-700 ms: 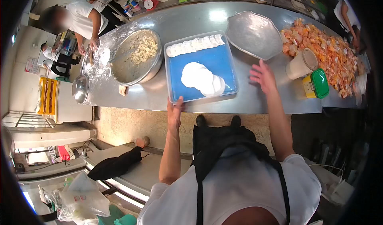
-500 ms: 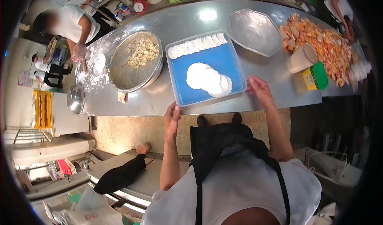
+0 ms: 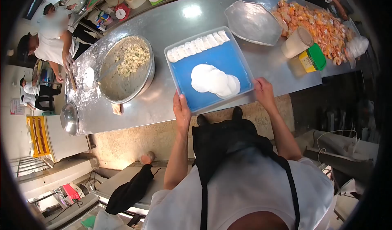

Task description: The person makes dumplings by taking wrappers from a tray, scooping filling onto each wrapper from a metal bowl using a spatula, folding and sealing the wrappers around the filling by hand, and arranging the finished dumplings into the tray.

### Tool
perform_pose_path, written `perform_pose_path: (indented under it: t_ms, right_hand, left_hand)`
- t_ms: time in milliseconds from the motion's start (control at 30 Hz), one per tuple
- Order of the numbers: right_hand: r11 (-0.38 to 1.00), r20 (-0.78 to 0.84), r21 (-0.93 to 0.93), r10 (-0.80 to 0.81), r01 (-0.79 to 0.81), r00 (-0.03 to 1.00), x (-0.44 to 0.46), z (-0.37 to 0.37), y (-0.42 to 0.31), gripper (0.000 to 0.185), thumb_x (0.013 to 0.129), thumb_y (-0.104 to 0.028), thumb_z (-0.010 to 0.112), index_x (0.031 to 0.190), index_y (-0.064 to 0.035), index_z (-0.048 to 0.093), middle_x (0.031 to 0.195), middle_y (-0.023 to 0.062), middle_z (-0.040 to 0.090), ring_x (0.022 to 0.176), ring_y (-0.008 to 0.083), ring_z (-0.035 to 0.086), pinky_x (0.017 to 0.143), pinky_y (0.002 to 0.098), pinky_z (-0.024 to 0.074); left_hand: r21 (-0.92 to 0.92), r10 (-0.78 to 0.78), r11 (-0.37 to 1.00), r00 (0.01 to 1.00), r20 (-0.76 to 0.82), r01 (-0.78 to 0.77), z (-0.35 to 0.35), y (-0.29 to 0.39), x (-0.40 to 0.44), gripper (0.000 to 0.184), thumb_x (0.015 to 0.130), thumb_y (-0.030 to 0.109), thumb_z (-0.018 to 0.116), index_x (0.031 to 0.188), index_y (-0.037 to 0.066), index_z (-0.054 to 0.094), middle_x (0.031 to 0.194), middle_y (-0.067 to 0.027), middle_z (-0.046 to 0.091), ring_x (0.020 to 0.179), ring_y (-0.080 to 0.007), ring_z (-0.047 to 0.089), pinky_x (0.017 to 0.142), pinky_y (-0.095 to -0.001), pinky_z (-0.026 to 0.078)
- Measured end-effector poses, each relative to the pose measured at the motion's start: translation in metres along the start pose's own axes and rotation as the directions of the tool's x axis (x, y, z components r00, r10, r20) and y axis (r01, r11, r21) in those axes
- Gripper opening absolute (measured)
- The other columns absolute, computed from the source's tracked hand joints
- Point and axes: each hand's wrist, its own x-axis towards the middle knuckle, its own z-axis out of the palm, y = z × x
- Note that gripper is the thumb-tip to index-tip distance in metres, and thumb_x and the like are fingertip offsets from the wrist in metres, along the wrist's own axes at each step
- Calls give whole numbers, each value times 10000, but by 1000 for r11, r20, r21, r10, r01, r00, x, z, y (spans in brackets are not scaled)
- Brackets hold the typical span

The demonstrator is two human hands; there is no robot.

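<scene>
A shallow plastic tray with a blue base (image 3: 182,80) lies near the table's front edge. Along its far side runs a row of folded white dumplings (image 3: 199,46), and round white dough wrappers (image 3: 215,81) overlap in a pile near its middle. My left hand (image 3: 182,107) grips the tray's near left corner, fingers closed on the rim. At the near right corner, my right hand (image 3: 264,91) has its fingers closed on the tray wall. The fingertips under the rim are partly hidden.
Left of the tray stands a large metal bowl (image 3: 152,68) with chopped filling (image 3: 134,58). A metal platter (image 3: 251,22), a beige container (image 3: 297,43), a green-lidded tub (image 3: 313,58) and a heap of orange pieces (image 3: 316,24) lie right. A co-worker (image 3: 53,48) stands at the floured end.
Both my hands have closed on the tray's near corners; before, they were beside it with looser fingers. The whole view has turned and shifted. The co-worker at the left has moved a little.
</scene>
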Motion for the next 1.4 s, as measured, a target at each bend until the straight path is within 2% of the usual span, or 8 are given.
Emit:
perform_pose_path:
  t_ms: [400,533,667,733,1000,1133,1200,1400]
  right_hand:
    - [987,45,147,51,-57,998,1,-48,50,218,1006,-159,588,995,44,666,756,101,628,676,159,574,643,321,474]
    - [987,93,159,8,-23,996,7,-62,55,210,997,-150,592,963,43,667,743,102,627,658,167,567,638,319,472]
    - [985,97,157,-93,78,991,16,-57,60,177,961,-126,608,928,40,659,732,139,628,650,222,593,648,343,485]
    - [990,112,103,-109,97,988,15,-65,59,167,943,-118,618,908,41,653,723,158,621,646,253,599,654,363,492]
    - [988,-13,19,-150,150,989,24,-73,10,129,916,-85,679,986,16,644,888,133,662,694,241,620,643,377,494]
    - [802,359,592,-350,79,865,25,-5,-56,121,963,-70,666,1059,2,652,898,21,623,762,81,562,632,260,474]
    - [788,761,529,-277,-315,587,27,48,-102,151,975,-148,671,1016,-2,663,859,23,621,723,84,565,638,248,490]
    - [469,835,537,-173,-701,523,49,259,-208,429,898,-339,782,1073,11,606,1049,113,652,899,225,666,720,316,572]
  left_hand:
    - [152,52,988,994,-97,-37,54,-4,-30,473,1086,311,468,1407,-30,535,1352,-229,596,1252,-287,563,1071,-390,426]
    - [-17,-144,989,990,-7,144,33,10,-13,516,1053,389,537,1388,-2,568,1237,-145,669,1082,-214,633,936,-348,500]
    - [-139,-278,958,925,-258,249,16,19,17,432,1015,405,586,1219,28,647,1086,-96,692,901,-218,674,759,-367,546]
    - [-443,-319,876,918,-234,191,-20,-22,46,308,1009,288,583,1158,22,625,1028,-111,675,798,-217,663,657,-330,543]
    - [-457,-402,884,668,-626,104,-98,-66,63,230,985,160,575,1153,3,577,867,-101,627,584,-161,573,435,-281,423]
    - [-12,-107,991,728,-677,134,-137,-105,74,197,982,197,609,1067,21,640,814,-60,648,589,-124,564,456,-265,422]
    - [-114,-168,986,704,-690,123,-122,-98,65,192,982,194,614,1072,29,653,811,-42,658,608,-108,566,486,-254,429]
    - [-175,-170,982,696,-698,65,-93,-87,49,200,981,151,609,1102,0,661,817,-51,672,638,-112,583,548,-264,467]
